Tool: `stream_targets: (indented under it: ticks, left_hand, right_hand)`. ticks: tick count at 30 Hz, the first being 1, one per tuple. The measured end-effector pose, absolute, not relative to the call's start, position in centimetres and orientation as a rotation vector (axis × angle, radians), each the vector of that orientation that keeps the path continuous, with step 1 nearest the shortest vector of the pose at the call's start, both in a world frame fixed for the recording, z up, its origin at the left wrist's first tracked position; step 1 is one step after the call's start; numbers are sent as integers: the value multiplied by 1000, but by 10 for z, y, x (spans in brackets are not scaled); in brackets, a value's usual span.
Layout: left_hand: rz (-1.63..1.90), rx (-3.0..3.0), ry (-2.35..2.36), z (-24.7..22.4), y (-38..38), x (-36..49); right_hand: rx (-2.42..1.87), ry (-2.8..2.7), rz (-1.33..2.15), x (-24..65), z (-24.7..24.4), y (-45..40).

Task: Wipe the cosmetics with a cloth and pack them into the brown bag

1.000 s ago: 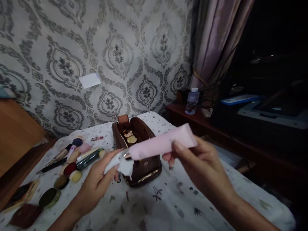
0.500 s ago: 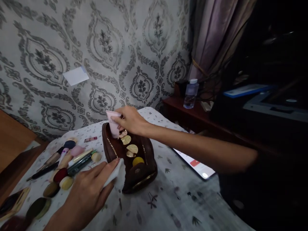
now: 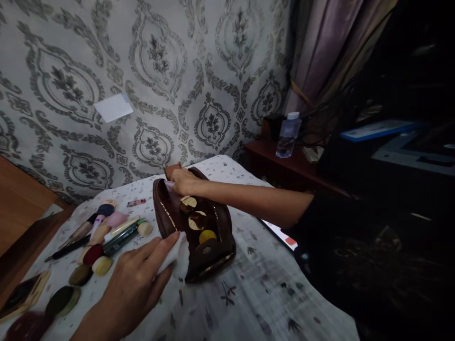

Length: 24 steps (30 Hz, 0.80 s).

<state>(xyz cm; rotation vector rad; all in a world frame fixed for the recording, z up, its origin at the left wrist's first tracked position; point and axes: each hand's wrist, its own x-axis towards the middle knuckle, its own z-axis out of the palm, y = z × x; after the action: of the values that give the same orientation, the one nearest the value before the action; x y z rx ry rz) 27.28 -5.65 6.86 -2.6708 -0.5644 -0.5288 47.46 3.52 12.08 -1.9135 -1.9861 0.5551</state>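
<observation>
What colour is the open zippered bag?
The zippered bag is dark brown, seen best in the head view.

Tube [image 3: 169,183] mostly hidden by bag [image 3: 209,258] and right grip [image 3: 185,182]; fingertips out of sight. Sleeve [image 3: 330,265] covers part of phone [image 3: 280,233]. Red item [image 3: 28,327] blurred, cut by bottom edge.

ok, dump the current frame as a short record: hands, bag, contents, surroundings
left hand: holds a crumpled white tissue beside the bag's near left edge
right hand: at the bag's far end, by a pale pink item; grip mostly hidden
bag: brown, unzipped, open upward
contents: gold round items, one yellow round item
left of bag: green tube, dark round container, other small items
right of bag: phone, screen lit, partly covered
surface: white printed cloth
</observation>
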Motion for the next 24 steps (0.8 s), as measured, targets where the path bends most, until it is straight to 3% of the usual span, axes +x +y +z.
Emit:
stream_targets:
  ticks: [24]
  left_hand:
    - [-570,-2739,-639,65,-59,275]
  right_hand:
    - [-1900,-2065,300,473,111,48]
